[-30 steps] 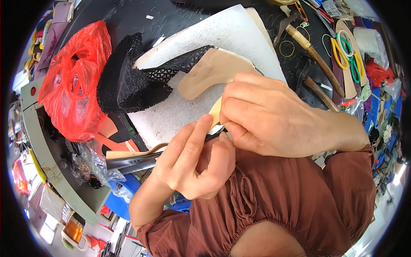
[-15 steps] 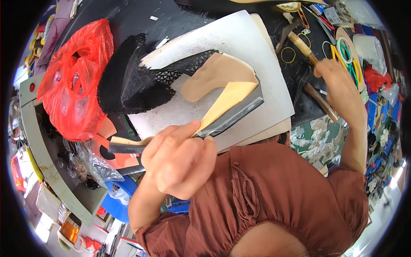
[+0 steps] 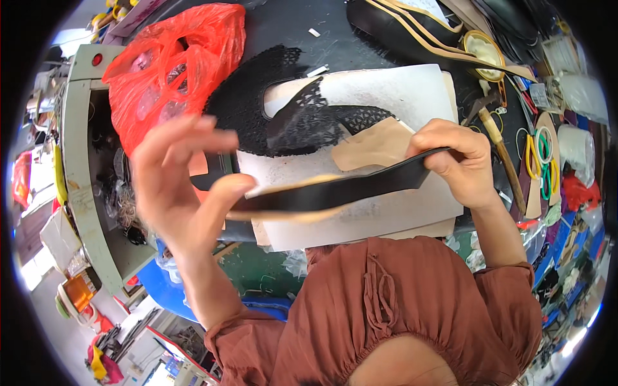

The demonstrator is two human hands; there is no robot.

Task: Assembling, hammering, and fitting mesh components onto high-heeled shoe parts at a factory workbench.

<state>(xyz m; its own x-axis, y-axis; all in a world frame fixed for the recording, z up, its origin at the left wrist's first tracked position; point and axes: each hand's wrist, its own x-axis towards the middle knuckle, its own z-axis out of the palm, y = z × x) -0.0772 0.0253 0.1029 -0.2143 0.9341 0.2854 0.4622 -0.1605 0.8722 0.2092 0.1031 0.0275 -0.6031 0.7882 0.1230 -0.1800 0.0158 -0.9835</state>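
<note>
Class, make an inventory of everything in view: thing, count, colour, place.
strip: one, black with tan edges, centre
mesh piece: one, black, upper centre
panel: one, tan, right of mesh piece
sheet: one, white, under mesh piece
plastic bag: one, red, upper left
curved pieces: several, black with tan edges, upper right
paste tub: one, yellow, upper right
hammer: one, brown-handled, right
loops: several, yellow, green and white, right
cabinet: one, grey, left
table: one, black, beneath
edge clutter: uncountable, mixed colours, rim
shirt: one, reddish brown, bottom centre
left grip: one, open, near strip's left end
right grip: one, holding strip's right end
</note>
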